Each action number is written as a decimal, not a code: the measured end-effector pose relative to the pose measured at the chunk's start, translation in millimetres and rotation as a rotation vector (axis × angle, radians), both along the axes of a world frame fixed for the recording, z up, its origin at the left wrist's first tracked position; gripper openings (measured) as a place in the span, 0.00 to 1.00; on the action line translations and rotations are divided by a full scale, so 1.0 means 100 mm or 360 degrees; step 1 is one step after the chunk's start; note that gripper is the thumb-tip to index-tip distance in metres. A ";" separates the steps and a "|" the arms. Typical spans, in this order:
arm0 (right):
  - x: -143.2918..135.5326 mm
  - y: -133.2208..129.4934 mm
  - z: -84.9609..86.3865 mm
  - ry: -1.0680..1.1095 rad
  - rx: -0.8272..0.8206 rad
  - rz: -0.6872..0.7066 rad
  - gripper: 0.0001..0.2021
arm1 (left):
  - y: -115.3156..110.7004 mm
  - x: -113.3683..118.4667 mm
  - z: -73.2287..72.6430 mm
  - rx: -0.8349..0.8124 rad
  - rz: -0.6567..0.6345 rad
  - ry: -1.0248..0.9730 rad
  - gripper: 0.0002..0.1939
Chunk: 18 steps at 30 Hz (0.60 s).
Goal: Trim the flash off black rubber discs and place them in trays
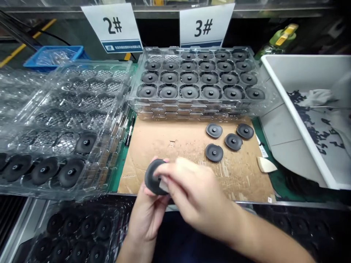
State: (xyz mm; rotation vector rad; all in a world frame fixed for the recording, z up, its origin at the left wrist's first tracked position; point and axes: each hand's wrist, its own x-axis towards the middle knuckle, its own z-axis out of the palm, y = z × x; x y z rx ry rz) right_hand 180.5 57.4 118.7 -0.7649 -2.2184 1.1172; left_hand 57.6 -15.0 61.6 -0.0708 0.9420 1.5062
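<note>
My left hand (150, 208) holds a round black part (152, 178) from below, over the front edge of a brown cardboard sheet (164, 135). Pinched in the fingers of my right hand (192, 190) is a small pale piece (163, 184), pressed against the face of that part; what it is cannot be made out. Several similar black parts (214, 152) lie loose on the cardboard to the right of my hands.
Behind the cardboard stands a stack of clear trays (197, 104) filled with black parts. At left is another clear tray (109, 120), partly filled. A white bin (304, 146) with black scraps stands right, near a pale wedge (266, 165). A pen (130, 131) lies left of the cardboard.
</note>
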 end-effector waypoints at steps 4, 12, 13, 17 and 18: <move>0.23 -0.25 -0.26 0.0323 -0.0245 -0.0202 0.10 | -0.04 -0.01 0.12 0.0143 -0.0162 0.0126 0.24; 0.81 -0.22 -0.51 0.0031 -0.0720 -0.0757 0.10 | -0.12 0.18 0.09 0.0094 -0.0317 0.0089 0.26; 0.80 -0.22 -0.42 0.0094 -0.0662 -0.0763 0.11 | -0.13 0.22 0.09 0.0116 -0.0342 0.0071 0.25; 0.57 -0.25 -0.04 0.0289 -0.0175 -0.0379 0.15 | -0.18 0.31 0.10 0.0033 -0.0359 0.0042 0.24; 0.51 -0.26 0.03 0.0243 -0.0093 -0.0209 0.15 | -0.20 0.31 0.10 -0.0029 -0.0362 0.0047 0.24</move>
